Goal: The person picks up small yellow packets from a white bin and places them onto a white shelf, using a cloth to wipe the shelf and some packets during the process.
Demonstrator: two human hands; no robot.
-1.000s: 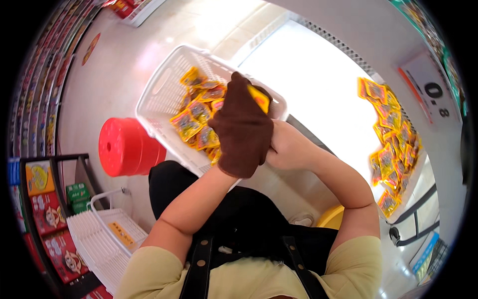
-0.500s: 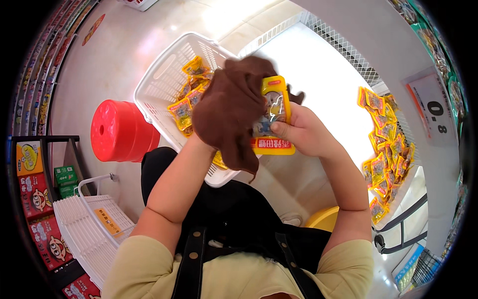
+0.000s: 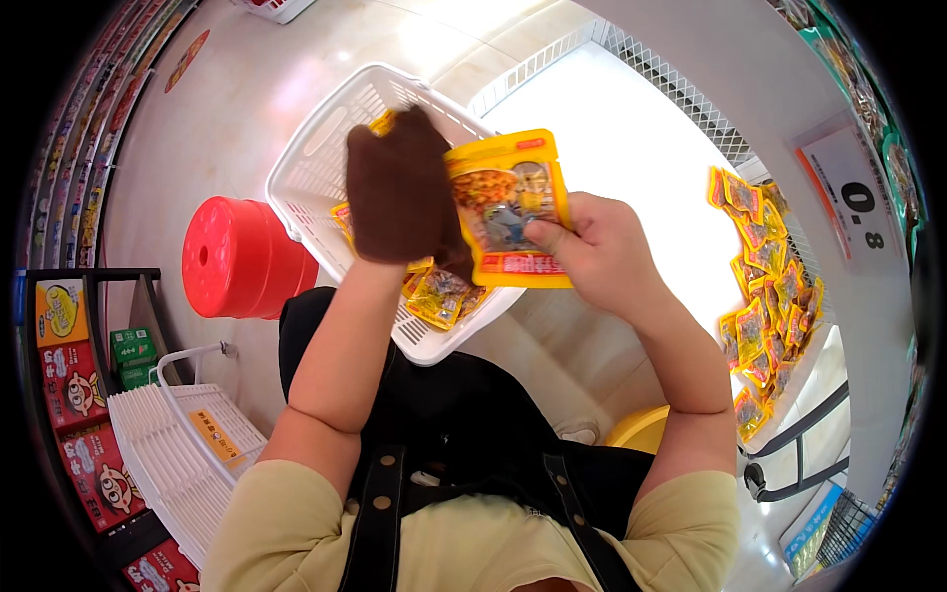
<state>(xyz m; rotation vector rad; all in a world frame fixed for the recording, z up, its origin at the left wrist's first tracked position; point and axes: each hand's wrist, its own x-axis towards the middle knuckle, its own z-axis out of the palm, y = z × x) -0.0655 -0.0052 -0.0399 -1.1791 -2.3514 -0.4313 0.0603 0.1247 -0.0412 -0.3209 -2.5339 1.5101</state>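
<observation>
My right hand point(image 3: 610, 252) grips a yellow, see-through-fronted food packet point(image 3: 505, 202) by its right edge, thumb on the front. Draped over my left hand point(image 3: 377, 274) is a brown cloth point(image 3: 400, 192); it hides the fingers, and only the wrist shows below. The cloth hangs just left of the packet, its edge close against it. Beneath both hands stands a white plastic basket point(image 3: 426, 347), holding several similar yellow packets point(image 3: 440, 296), partly covered from sight by the cloth.
At right, a white shelf board point(image 3: 631, 138) with a wire-mesh fence carries a heap of yellow packets point(image 3: 760, 286). A red stool point(image 3: 247, 259) stands left of the basket. Lower left are a white rack point(image 3: 168, 444) and red boxes point(image 3: 99, 479). Something yellow point(image 3: 636, 431) sits by my right forearm.
The cloth in my left hand has moved left off the packet, uncovering its front. My right hand has kept its grip, with the packet tilted a little and shifted slightly left.
</observation>
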